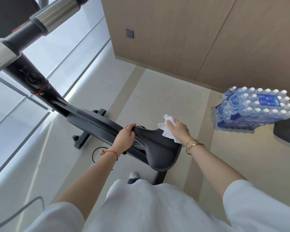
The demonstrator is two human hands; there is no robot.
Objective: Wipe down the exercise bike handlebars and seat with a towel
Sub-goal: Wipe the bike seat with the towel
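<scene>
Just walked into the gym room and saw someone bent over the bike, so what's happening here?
A person is wiping the exercise bike's seat. The right hand presses a crumpled white towel against the seat's right side, while the left hand grips the seat's narrow nose to steady it. The handlebars are up ahead, with neither hand on them. A shrink-wrapped pack of water bottles sits off to the right.
</scene>
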